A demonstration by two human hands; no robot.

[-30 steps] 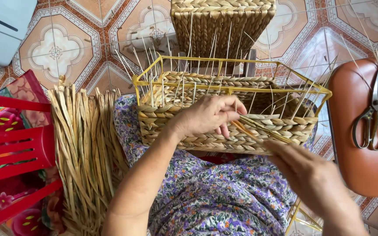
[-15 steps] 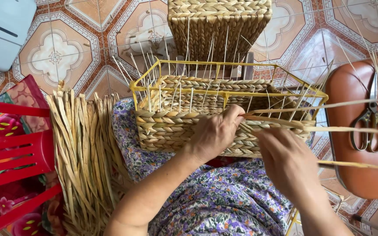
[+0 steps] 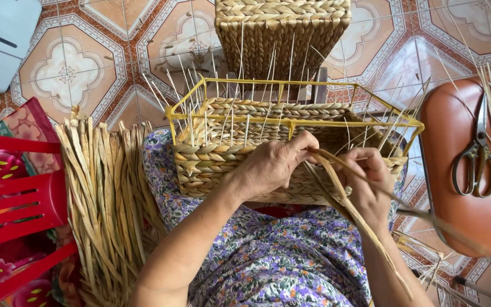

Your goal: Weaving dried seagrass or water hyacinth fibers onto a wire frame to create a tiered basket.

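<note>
The half-woven straw basket on its yellow wire frame (image 3: 291, 148) rests on the lap. Lower wall rows are woven; the upper frame remains bare. Left hand (image 3: 274, 165) presses the wall; right hand (image 3: 367, 182) fingers apparently pinch the flat dried reed strand (image 3: 342, 196) just right of the left fingers.

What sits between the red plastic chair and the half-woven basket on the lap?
In the head view, a bundle of dried straw strips lies between the red plastic chair and the half-woven basket, draped beside the floral-clothed lap.
</note>
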